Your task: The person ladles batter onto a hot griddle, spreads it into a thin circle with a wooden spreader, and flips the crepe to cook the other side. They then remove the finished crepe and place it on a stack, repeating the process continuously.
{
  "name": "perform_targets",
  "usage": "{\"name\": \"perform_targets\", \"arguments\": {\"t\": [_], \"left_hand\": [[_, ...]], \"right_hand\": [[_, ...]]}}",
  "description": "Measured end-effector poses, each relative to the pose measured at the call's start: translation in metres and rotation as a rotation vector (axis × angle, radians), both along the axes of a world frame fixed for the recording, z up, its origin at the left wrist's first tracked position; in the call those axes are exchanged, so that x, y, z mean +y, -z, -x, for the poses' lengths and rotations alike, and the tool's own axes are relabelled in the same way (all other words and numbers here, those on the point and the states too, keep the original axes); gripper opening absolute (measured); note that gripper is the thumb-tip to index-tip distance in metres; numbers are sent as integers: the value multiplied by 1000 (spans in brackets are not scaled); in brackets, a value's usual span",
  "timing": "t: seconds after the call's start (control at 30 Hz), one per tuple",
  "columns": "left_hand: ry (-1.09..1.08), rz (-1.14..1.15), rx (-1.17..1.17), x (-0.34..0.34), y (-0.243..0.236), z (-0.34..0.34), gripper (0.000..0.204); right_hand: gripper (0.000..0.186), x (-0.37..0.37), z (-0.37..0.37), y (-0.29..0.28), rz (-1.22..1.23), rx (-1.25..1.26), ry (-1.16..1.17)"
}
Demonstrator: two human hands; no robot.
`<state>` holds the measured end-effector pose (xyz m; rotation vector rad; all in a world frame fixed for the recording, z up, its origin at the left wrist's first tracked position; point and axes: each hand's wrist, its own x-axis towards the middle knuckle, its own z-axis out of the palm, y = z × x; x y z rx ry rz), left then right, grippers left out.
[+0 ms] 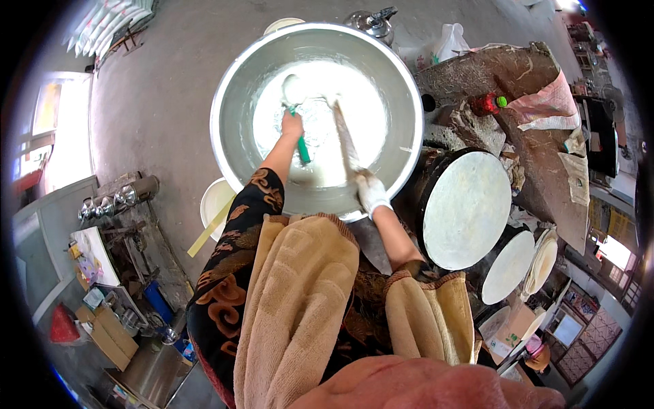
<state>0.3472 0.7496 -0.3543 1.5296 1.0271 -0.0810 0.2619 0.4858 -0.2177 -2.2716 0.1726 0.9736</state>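
Observation:
A large metal basin (229, 123) holds white liquid. Inside it, my bare left hand (291, 126) grips the green handle of a scoop (303, 150), whose pale round head lies in the liquid. To its right, my right hand (370, 191), in a white glove, is closed on a long pale stick (342, 136) that slants into the liquid; its lower end is hidden there.
Round griddles (466, 208) stand close at my right, below a cluttered board (545, 157) with a red bottle (485, 104). A pale bucket (210, 204) and a kettle (371, 24) sit beside the basin. Benches (122, 300) line the left. A person (538, 358) is at lower right.

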Motion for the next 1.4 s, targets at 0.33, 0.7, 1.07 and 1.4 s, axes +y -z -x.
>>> {"name": "perform_targets", "arguments": {"t": [0.33, 0.7, 1.07, 1.4], "left_hand": [[176, -188, -13, 21, -4, -15, 31], [164, 590, -158, -36, -83, -28, 8], [492, 323, -708, -35, -472, 12, 9], [462, -208, -817, 1, -522, 47, 16]], "right_hand": [[41, -13, -16, -11, -21, 154, 241], [44, 3, 7, -3, -175, -120, 123], [34, -27, 29, -253, -735, -520, 169], [29, -90, 32, -352, -1061, -365, 120]]}}
